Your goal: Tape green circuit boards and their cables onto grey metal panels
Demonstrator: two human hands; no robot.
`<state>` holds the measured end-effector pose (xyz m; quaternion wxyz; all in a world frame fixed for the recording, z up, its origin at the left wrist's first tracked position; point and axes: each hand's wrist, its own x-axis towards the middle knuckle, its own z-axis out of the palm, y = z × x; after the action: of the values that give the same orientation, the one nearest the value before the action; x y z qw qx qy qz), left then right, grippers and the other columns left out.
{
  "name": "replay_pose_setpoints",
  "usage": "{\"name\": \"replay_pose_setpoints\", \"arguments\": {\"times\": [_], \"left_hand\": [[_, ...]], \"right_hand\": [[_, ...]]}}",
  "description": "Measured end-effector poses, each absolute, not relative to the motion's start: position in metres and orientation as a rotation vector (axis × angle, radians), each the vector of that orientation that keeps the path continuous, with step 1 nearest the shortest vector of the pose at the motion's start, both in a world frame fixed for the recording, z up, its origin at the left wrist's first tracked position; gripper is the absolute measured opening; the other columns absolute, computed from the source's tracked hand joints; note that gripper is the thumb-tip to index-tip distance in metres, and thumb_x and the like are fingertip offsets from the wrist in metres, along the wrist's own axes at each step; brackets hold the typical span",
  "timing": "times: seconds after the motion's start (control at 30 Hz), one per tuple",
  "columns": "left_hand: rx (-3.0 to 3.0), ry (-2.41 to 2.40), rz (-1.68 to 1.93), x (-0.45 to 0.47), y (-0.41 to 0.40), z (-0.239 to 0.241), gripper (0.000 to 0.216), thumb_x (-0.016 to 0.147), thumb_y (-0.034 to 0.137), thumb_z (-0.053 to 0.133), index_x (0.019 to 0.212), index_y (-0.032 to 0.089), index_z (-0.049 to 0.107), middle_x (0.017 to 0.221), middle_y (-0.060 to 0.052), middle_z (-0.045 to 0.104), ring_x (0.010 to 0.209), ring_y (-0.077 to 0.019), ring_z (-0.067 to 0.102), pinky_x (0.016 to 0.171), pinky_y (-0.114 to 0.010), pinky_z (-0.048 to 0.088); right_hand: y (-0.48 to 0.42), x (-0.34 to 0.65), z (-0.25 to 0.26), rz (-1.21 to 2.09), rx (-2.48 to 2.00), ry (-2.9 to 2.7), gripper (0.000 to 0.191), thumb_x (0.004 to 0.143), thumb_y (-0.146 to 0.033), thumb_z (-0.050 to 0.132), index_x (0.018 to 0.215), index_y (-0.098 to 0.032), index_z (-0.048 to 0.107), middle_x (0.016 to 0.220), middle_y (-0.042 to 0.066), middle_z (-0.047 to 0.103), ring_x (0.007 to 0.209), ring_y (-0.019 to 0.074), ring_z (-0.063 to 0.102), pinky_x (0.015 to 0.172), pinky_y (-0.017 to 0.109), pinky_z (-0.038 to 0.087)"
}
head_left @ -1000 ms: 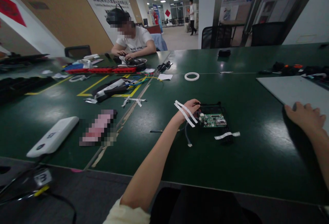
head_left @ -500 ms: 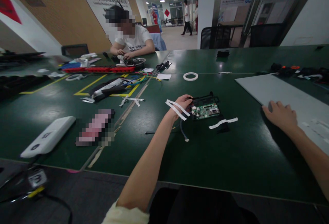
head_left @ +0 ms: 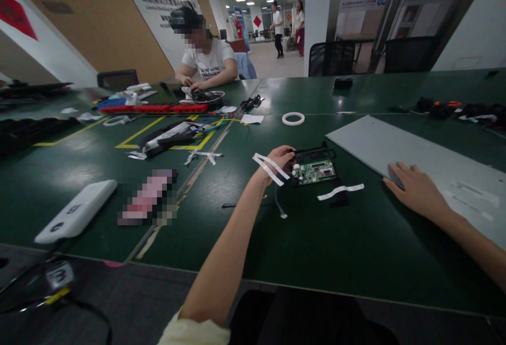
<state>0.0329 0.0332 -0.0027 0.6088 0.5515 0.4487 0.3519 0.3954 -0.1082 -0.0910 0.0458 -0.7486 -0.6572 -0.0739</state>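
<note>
My left hand [head_left: 278, 161] grips the left edge of a black frame [head_left: 316, 152] that carries a green circuit board [head_left: 313, 171]. Two white tape strips [head_left: 268, 168] are stuck across the back of that hand. A blue cable [head_left: 278, 207] hangs from the board toward me. Another white strip [head_left: 340, 191] lies just in front of the board. My right hand [head_left: 414, 191] rests flat, fingers spread, on the near edge of a large grey sheet [head_left: 419, 152] on the green table [head_left: 324, 239].
A white tape roll [head_left: 293, 118] lies beyond the board. At the left are a white device [head_left: 75, 210], cables and red parts [head_left: 156, 108]. A seated person [head_left: 205, 60] works at the far side. Black chairs [head_left: 331, 57] stand behind the table.
The grey sheet has slid left toward the board with my right hand on it. My left hand has kept its hold on the frame.
</note>
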Motion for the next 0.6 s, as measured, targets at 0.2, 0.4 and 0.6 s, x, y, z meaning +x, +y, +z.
{"name": "replay_pose_setpoints", "arguments": {"times": [0.2,0.4,0.6], "left_hand": [[1.258,1.005,0.847,0.033,0.034,0.000,0.009,0.081,0.009,0.050,0.086,0.015,0.055,0.058,0.004,0.052,0.045,-0.0065,0.049,0.042,-0.016,0.036],[1.287,0.993,0.850,0.033,0.030,0.007,0.009,0.080,0.007,0.050,0.084,0.014,0.054,0.058,0.004,0.053,0.044,-0.0059,0.048,0.041,-0.015,0.035],[1.333,1.013,0.836,0.033,0.023,0.015,0.010,0.081,0.008,0.050,0.087,0.013,0.056,0.061,0.003,0.053,0.045,-0.0054,0.048,0.041,-0.015,0.034]], "right_hand": [[-0.128,0.363,-0.080,-0.163,-2.100,-2.187,0.069,0.089,-0.060,0.024,0.142,-0.017,0.034,0.145,0.010,0.030,0.130,0.0348,0.028,0.102,0.052,0.031],[-0.146,0.327,-0.067,-0.054,-1.912,-2.290,0.066,0.087,-0.060,0.032,0.144,-0.024,0.030,0.148,0.003,0.024,0.134,0.0326,0.023,0.105,0.054,0.028],[-0.155,0.305,-0.052,0.026,-1.764,-2.403,0.064,0.088,-0.057,0.035,0.143,-0.025,0.031,0.149,0.000,0.019,0.136,0.0286,0.017,0.109,0.051,0.025]]}}
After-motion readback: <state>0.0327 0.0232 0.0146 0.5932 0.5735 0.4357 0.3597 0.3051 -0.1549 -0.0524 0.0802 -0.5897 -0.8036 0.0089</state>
